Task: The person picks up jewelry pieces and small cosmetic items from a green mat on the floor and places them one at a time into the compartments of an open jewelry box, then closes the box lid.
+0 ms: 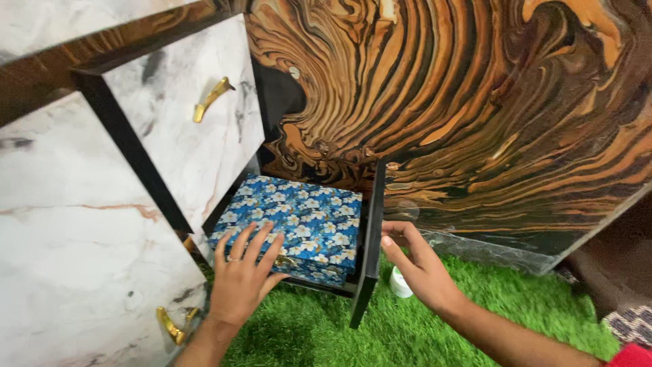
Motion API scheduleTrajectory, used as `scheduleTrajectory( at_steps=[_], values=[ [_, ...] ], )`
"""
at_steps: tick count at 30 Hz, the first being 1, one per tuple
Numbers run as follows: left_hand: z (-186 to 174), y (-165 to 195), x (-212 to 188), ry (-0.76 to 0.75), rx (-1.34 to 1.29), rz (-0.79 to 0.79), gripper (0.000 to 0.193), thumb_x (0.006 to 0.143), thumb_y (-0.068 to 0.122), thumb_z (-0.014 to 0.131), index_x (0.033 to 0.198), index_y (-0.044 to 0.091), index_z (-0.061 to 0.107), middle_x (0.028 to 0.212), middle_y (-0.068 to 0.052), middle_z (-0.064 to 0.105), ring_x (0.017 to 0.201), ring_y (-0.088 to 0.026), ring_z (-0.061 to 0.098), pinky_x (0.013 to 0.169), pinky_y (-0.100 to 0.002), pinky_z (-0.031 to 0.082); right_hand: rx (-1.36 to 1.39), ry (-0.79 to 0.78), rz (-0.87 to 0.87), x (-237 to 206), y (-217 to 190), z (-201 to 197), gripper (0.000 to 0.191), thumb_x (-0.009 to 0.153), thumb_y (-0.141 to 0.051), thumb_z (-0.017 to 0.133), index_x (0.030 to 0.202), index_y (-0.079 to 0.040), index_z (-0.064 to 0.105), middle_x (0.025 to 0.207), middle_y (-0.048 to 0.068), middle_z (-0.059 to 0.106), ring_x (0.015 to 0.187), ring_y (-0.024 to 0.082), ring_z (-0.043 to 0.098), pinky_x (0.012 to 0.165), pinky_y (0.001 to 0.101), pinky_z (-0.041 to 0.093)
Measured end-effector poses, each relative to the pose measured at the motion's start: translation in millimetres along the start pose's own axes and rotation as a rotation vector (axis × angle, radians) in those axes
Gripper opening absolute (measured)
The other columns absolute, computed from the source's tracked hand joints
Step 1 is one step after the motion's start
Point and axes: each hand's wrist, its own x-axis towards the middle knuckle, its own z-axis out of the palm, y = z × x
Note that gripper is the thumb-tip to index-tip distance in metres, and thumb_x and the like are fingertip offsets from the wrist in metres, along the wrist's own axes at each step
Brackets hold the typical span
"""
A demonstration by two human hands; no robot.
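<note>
A blue box [299,217] printed with white flowers lies inside a low cabinet compartment, with a small gold clasp on its front. My left hand [243,278] rests flat on the box's front corner, fingers spread, a ring on one finger. My right hand [418,265] is beside the dark edge of the open cabinet door [370,245], fingertips touching it, palm holding nothing. A small white container [399,284] stands on the grass partly hidden behind my right hand.
White marble-look cabinet doors [183,129] with gold handles [212,98] stand at the left. A brown and black swirl-patterned panel [475,109] fills the upper right. Green artificial grass [407,326] covers the floor. A patterned cloth [631,323] lies at far right.
</note>
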Motion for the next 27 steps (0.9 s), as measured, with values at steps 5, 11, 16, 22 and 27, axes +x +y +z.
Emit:
scheduleTrajectory(
  at_steps=[5,11,16,22,27],
  values=[
    [10,3,-1,0.017,0.038,-0.025,0.083,0.072,0.053,0.076,0.142,0.019,0.048,0.148,-0.008,0.046,0.136,-0.032,0.040,0.113,-0.060,0.025,-0.029,0.037,0.082,0,-12,-3,0.042,0.098,-0.037,0.056,0.130,-0.010,0.059,0.120,0.005,0.069,0.110,0.015,0.063,0.090,0.0337,0.050],
    [20,2,2,-0.054,0.006,-0.065,0.082,0.074,0.055,0.076,0.141,0.020,0.046,0.147,-0.007,0.042,0.141,-0.031,0.035,0.118,-0.062,0.018,-0.578,0.109,-0.365,68,-43,-10,0.034,0.096,-0.038,0.062,0.111,-0.007,0.066,0.108,0.011,0.069,0.105,0.023,0.068,0.090,0.0372,0.057],
    [17,7,5,0.061,-0.068,-0.085,0.088,0.071,0.059,0.076,0.142,0.018,0.045,0.149,-0.011,0.040,0.143,-0.033,0.030,0.117,-0.071,0.015,-0.965,-0.309,-0.271,162,-48,56,0.077,0.089,-0.059,0.064,0.144,-0.005,0.050,0.143,0.020,0.052,0.136,0.037,0.046,0.111,0.0480,0.041],
    [16,19,3,0.096,-0.062,-0.258,0.086,0.069,0.059,0.078,0.142,0.024,0.046,0.149,-0.011,0.040,0.144,-0.037,0.028,0.111,-0.075,0.019,-1.094,-0.461,0.145,213,-31,96,0.107,0.081,-0.080,0.057,0.154,-0.006,0.036,0.151,0.022,0.046,0.138,0.040,0.048,0.111,0.0514,0.043],
    [23,13,3,0.065,-0.089,-0.268,0.086,0.069,0.057,0.079,0.142,0.025,0.045,0.149,-0.012,0.038,0.144,-0.041,0.028,0.110,-0.075,0.020,-1.069,-0.449,0.099,222,-18,89,0.108,0.079,-0.082,0.058,0.148,0.001,0.044,0.139,0.026,0.059,0.128,0.040,0.060,0.106,0.0493,0.049]
  ],
)
